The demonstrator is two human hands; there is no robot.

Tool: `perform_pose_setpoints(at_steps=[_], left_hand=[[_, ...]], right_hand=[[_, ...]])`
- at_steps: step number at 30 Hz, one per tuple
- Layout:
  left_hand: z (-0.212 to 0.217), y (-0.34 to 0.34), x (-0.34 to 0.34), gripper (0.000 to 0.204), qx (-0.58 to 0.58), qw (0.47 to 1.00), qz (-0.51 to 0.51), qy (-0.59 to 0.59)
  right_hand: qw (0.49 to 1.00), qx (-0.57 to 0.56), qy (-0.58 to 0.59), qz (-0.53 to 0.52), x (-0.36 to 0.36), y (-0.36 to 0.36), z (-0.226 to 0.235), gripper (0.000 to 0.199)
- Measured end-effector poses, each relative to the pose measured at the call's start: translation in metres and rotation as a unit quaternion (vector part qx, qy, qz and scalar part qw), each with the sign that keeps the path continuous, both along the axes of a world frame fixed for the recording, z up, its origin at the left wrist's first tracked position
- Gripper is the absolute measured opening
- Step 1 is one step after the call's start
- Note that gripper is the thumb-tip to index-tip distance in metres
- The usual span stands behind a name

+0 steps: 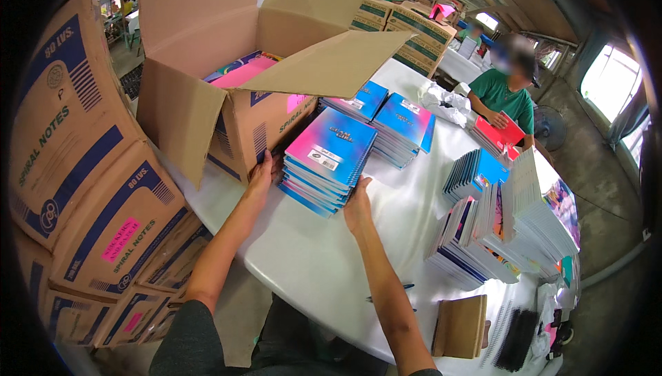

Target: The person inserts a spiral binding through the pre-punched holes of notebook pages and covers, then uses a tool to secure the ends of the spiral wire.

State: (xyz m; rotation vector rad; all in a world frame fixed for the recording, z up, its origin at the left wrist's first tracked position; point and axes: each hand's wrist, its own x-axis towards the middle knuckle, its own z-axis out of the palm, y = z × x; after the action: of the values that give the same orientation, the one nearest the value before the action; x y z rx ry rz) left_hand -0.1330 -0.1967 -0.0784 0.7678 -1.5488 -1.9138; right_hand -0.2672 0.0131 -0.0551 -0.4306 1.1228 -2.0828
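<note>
Blue-pink notebook stack (324, 159), edges in the half-curled grip of left hand (260, 177) and right hand (358, 205), bare tabletop (407, 203) rightward.

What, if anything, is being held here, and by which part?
A stack of blue-and-pink spiral notebooks, between both hands: left hand at its left side, right hand at its spiral-bound right side. Left contact is partly hidden.

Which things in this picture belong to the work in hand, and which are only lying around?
Work in hand, it seems:
stack of notebooks between left hand and right hand
open box beside it

Probably just lying about:
brown block
crumpled white plastic
fan in the background
</note>
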Motion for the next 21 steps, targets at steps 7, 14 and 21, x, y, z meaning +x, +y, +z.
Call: perform_pose_setpoints(at_steps=[7,14,21], left_hand=[[0.006,-0.004,-0.006,0.094,0.011,0.999,-0.006,-0.042],[0.021,-0.003,-0.002,0.089,0.035,0.995,-0.025,-0.085],[0.010,-0.045,-0.005,0.088,0.017,0.996,-0.077,-0.052]], right_hand=[[0.999,-0.009,0.034,-0.015,-0.004,-0.026,-0.011,0.068],[1.000,-0.012,-0.002,-0.005,-0.006,-0.032,-0.011,0.066],[0.998,-0.018,0.048,-0.048,-0.022,-0.071,-0.051,0.078]])
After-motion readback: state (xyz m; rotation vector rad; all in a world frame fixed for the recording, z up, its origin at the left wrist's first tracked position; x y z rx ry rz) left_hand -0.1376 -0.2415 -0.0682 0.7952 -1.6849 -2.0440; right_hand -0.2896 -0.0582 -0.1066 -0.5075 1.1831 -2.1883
